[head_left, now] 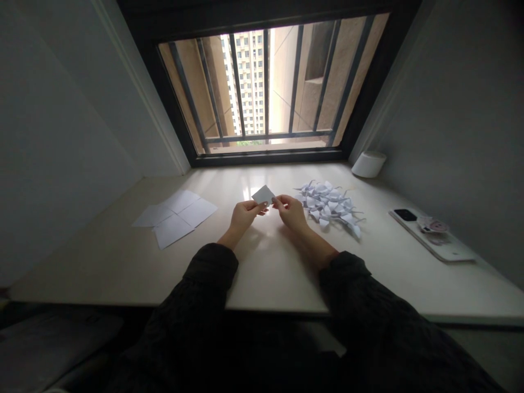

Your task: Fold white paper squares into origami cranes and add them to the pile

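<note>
A small folded piece of paper (pixel 263 194), pale and turned cornerwise, is held up above the middle of the white sill. My left hand (pixel 245 214) pinches its lower left edge between thumb and fingers. On the other side, my right hand (pixel 290 210) grips the lower right corner the same way. Just right of my right hand lies a heap of folded paper pieces (pixel 327 203) with thin pointed ends. Flat sheets of white paper (pixel 180 214) rest to the left of my left hand, some overlapping. The fold layers in the held paper are too small to make out.
A white phone (pixel 434 240) with a round attachment on its back lies at the right. Near the window's right corner stands a white cylindrical object (pixel 368 164). A barred window (pixel 268 158) closes off the back, and walls flank both sides.
</note>
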Demonstrator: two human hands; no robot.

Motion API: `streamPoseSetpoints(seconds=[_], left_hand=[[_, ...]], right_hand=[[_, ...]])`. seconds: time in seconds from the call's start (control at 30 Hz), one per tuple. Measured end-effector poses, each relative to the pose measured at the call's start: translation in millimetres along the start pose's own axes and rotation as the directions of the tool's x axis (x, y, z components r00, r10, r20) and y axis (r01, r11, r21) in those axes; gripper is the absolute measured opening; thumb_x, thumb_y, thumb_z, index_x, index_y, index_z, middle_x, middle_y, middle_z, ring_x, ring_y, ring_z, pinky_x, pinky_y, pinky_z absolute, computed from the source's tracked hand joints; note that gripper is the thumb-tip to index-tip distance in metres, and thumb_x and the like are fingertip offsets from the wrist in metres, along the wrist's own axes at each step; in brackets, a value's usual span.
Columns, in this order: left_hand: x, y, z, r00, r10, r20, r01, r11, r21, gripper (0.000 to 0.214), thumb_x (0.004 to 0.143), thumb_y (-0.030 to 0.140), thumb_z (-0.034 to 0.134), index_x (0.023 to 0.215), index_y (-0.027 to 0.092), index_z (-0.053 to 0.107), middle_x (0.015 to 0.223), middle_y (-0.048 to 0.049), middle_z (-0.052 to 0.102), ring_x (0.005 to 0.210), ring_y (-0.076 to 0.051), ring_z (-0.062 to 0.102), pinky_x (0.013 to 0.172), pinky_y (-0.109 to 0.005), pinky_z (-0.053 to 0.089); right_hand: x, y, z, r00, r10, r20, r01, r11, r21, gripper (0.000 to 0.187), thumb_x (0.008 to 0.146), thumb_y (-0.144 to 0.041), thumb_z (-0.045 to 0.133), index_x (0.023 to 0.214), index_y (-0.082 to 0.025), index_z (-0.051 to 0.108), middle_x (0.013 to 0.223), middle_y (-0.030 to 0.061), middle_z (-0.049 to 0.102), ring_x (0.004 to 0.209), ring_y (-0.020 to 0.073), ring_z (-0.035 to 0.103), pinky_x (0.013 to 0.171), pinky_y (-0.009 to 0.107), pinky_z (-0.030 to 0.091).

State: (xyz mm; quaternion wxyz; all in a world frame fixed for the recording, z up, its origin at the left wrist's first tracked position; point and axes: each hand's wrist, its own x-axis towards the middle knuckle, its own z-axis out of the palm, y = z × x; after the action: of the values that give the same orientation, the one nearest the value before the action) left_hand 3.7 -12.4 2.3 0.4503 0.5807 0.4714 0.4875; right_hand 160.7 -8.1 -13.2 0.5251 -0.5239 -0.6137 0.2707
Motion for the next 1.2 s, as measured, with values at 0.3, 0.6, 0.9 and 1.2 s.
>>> streamPoseSetpoints(seconds=[0.3,0.6,0.9,1.2], left_hand=[[0,0,-1.1,0.997,0.034,-0.070,-0.033,0.999,0.022,0.028,0.064,0.043,0.074,0.065,0.016,0.070,0.065,-0.0047,0.068,0.063,-0.016,0.064,0.061,-0.027,0.049],[-3,6,-1.4,0.990,0.006,-0.141,-0.002,1.000,0.026,0.030,0.065,0.046,0.072,0.061,0.017,0.068,0.065,-0.0041,0.067,0.061,-0.013,0.057,0.057,-0.025,0.042],[-1,5,-3.8,0.996,0.002,-0.094,0.004,0.998,0.063,0.034,0.064,0.050,0.071,0.065,0.016,0.072,0.064,-0.0043,0.067,0.058,-0.012,0.053,0.053,-0.024,0.036],[2,5,-9.0,0.982,0.014,-0.191,-0.006,0.999,0.039,0.036,0.065,0.053,0.070,0.063,0.017,0.073,0.065,-0.0040,0.066,0.056,-0.011,0.046,0.051,-0.025,0.033]], right_hand=[[2,-3,-4,0.999,0.009,-0.034,-0.008,1.000,0.026,0.031,0.081,-0.048,0.054,0.074,-0.021,0.068,0.073,0.0047,0.069,0.070,0.0195,0.062,0.065,0.031,0.044],[-3,-4,3,0.979,0.092,0.183,-0.133,0.965,0.228,0.034,0.063,-0.051,0.072,0.074,-0.019,0.072,0.076,0.0058,0.071,0.072,0.0198,0.063,0.069,0.032,0.046],[-2,-2,3,0.958,0.118,0.262,-0.198,0.931,0.306,0.034,0.058,-0.049,0.075,0.064,-0.018,0.066,0.067,0.0043,0.069,0.064,0.0162,0.061,0.061,0.028,0.042],[-3,-6,5,0.953,0.133,0.273,-0.223,0.915,0.335,0.027,0.060,-0.042,0.074,0.061,-0.018,0.063,0.064,0.0030,0.067,0.063,0.0151,0.060,0.061,0.027,0.041]])
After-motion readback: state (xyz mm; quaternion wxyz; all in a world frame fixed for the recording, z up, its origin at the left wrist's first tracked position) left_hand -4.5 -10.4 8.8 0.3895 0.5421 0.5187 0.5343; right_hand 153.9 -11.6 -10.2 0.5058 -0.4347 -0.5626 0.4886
